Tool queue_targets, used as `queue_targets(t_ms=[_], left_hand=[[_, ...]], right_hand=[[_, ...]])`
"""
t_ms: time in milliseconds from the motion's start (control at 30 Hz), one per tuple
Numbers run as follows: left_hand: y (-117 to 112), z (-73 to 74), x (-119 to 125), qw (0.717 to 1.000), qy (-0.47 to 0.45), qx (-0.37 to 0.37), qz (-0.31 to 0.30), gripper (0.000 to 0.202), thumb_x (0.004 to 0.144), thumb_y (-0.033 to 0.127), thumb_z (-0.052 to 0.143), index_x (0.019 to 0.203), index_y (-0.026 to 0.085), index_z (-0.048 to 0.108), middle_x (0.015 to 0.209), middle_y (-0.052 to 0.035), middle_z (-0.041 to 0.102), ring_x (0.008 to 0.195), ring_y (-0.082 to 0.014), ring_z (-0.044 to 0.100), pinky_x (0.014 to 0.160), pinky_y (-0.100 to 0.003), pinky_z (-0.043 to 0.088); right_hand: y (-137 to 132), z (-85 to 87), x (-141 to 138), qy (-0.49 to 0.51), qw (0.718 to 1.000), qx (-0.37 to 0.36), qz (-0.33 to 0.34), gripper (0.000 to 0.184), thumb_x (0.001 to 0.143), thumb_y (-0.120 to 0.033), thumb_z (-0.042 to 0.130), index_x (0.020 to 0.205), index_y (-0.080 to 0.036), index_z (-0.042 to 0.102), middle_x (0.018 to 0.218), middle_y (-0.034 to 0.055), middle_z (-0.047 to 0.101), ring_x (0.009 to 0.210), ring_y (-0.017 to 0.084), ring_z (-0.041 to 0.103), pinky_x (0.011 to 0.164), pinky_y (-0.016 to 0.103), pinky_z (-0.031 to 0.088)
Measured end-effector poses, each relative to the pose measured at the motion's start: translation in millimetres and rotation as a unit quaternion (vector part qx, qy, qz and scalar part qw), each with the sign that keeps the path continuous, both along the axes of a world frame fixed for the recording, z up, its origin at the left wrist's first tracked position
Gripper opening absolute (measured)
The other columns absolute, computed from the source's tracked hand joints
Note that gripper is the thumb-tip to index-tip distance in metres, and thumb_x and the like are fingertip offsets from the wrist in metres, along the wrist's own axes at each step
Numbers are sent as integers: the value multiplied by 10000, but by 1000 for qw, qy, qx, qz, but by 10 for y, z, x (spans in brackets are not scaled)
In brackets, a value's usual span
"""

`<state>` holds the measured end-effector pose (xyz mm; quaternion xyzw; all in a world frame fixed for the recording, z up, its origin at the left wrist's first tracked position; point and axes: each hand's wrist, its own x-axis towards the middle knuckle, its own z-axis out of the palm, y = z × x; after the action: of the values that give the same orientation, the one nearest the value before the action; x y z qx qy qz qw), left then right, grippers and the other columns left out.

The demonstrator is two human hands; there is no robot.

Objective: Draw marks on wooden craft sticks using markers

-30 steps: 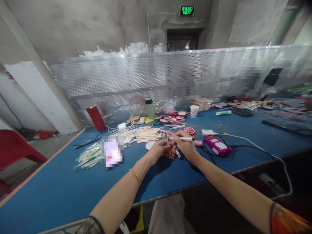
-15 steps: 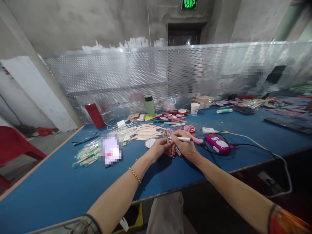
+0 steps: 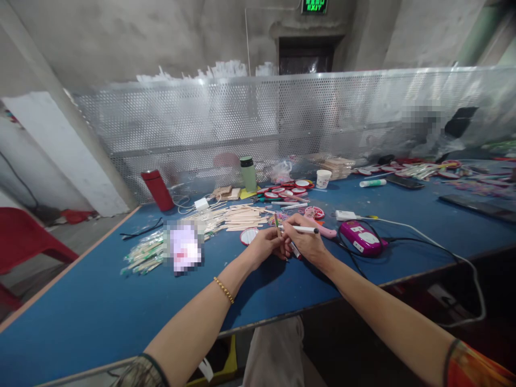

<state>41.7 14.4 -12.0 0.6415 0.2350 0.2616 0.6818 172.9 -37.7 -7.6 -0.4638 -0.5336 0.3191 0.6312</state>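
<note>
My left hand [image 3: 268,244] is closed around a flat wooden stick [image 3: 277,223], held upright with green colour near its top. In my right hand [image 3: 305,240] is a white marker [image 3: 300,229] with a dark end, gripped like a pen against the stick. The two hands meet just above the table, and the marker's tip is hidden by the fingers. Under them lies another white marker [image 3: 295,250] with a red end. A round white piece with a red rim [image 3: 249,236] lies left of my left hand. Behind it spread several bare wooden sticks [image 3: 244,217].
Bagged sticks [image 3: 145,255] and a blurred-out phone-like thing [image 3: 184,248] lie to the left. A red bottle [image 3: 157,191], a green bottle [image 3: 248,174] and a paper cup [image 3: 323,179] stand at the back. Right of my hands sit a purple power strip [image 3: 360,238] and cables.
Almost nothing differs. Both hands keep their hold on the stick and marker, with only a very slight shift of the view.
</note>
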Motion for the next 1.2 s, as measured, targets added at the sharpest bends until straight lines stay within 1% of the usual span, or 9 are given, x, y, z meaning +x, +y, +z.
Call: queue_targets(t_ms=[200,467,700,833,1100,1200], left_hand=[[4,-14,10,1000,-3,0,6,480,632,543,798,697,156,521,607,-29,642,543,-145,642,508,-242,521],[-8,4,2,1000,0,0,4,424,672,499,780,704,160,527,616,-31,642,555,-145,645,514,-236,515],[-16,22,-5,1000,-4,0,-6,408,688,494,771,749,155,551,655,-40,651,572,-143,650,518,-230,513],[-8,12,-7,1000,0,-3,-2,409,688,486,775,713,155,535,629,-37,644,556,-141,643,525,-241,519],[-13,14,0,1000,-1,3,5,449,674,522,781,715,150,534,627,-44,640,559,-147,644,512,-243,518],[-12,14,-2,1000,0,7,3,453,675,527,777,715,153,525,625,-38,638,562,-145,646,518,-242,523]], right_hand=[[-16,34,-8,-2,1000,-7,-1,271,791,-464,613,744,-221,504,440,-83,540,288,112,525,259,178,390],[-27,48,-14,-1,1000,-9,-4,286,786,-484,620,737,-226,507,462,-77,550,289,113,517,262,193,387],[-37,73,8,-23,998,12,-50,324,788,-511,624,699,-214,529,517,-42,595,339,111,552,293,194,422],[-31,57,-9,-8,1000,0,-30,338,792,-526,623,719,-215,511,452,-71,544,294,113,523,265,189,396],[-15,16,-6,-5,1000,2,-17,318,802,-506,630,739,-214,521,453,-74,551,295,111,525,272,186,401],[-12,7,-3,-8,1000,-2,-16,327,801,-519,625,746,-214,520,457,-73,555,299,110,530,271,181,397]])
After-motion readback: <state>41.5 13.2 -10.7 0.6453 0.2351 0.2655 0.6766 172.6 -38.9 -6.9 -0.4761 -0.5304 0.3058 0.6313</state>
